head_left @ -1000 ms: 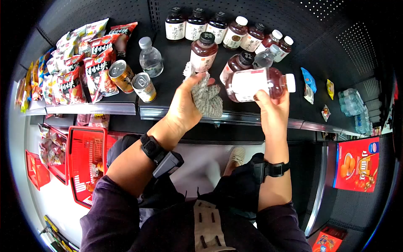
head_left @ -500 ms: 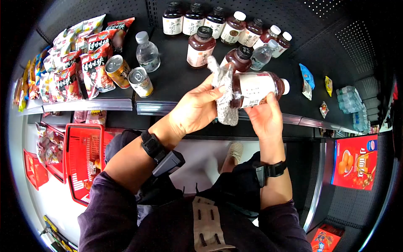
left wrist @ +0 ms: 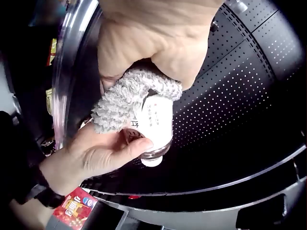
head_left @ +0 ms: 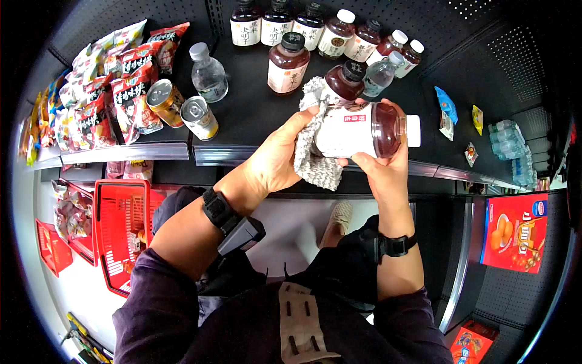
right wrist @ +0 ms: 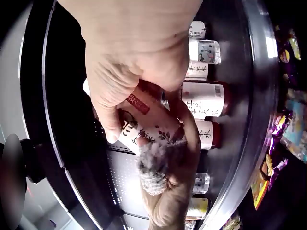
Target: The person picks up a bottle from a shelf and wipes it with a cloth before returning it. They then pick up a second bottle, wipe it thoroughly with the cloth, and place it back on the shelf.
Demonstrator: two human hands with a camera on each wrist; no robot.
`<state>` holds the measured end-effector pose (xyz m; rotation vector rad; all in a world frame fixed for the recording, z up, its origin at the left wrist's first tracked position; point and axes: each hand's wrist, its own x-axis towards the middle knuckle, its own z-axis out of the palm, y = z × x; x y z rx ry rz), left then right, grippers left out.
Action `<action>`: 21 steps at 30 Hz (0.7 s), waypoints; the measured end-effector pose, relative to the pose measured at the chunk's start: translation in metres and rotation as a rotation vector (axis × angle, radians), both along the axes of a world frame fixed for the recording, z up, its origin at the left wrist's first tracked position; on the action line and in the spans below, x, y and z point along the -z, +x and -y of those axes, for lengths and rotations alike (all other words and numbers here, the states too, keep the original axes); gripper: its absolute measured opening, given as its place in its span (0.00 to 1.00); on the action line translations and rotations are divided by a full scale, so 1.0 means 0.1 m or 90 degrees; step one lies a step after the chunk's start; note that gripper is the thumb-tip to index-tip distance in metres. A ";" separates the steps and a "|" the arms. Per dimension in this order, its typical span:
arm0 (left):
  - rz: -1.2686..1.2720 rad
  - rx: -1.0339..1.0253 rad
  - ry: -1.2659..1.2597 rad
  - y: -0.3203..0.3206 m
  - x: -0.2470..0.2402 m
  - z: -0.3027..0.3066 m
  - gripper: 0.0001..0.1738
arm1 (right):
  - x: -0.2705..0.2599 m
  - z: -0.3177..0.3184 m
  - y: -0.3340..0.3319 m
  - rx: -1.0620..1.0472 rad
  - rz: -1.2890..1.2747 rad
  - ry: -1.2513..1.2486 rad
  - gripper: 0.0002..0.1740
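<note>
A bottle of dark red drink (head_left: 348, 132) with a white label and white cap lies sideways between both hands, cap to the right, in front of the shelf. My right hand (head_left: 387, 177) grips it near the shoulder, thumb on the near side. My left hand (head_left: 274, 156) holds a fluffy grey cloth (head_left: 318, 168) against the bottle's base end. In the left wrist view the cloth (left wrist: 117, 103) bunches under the left hand and partly covers the label. The right wrist view shows the right thumb and fingers around the bottle (right wrist: 144, 117).
Behind the hands, a black-capped bottle (head_left: 288, 65) and a row of similar bottles stand on the black shelf (head_left: 248, 115). To the left are a clear bottle (head_left: 210, 79), two cans (head_left: 199, 119) and snack bags (head_left: 130, 103). A red basket (head_left: 124, 233) sits lower left.
The left hand has brought the cloth rightward onto the bottle's base end. The bottle has turned in the right hand, so its label shows a different side, and it has shifted slightly left.
</note>
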<state>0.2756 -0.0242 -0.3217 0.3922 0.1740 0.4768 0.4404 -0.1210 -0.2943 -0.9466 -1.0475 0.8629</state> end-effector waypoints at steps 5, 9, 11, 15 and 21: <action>0.013 0.001 -0.021 0.00 -0.01 0.01 0.29 | 0.02 -0.05 0.06 -0.038 0.042 0.051 0.55; 0.019 -0.020 0.080 -0.01 -0.09 0.08 0.32 | 0.11 -0.01 0.11 0.034 0.037 0.028 0.52; -0.035 -0.053 0.172 -0.03 -0.12 0.14 0.35 | 0.19 0.04 0.13 0.089 -0.025 -0.020 0.51; -0.031 -0.104 0.282 0.02 -0.05 0.18 0.38 | 0.23 0.03 0.11 0.100 -0.093 0.010 0.48; -0.058 -0.104 0.232 0.00 -0.10 0.18 0.38 | 0.15 0.05 0.12 0.062 -0.022 -0.021 0.51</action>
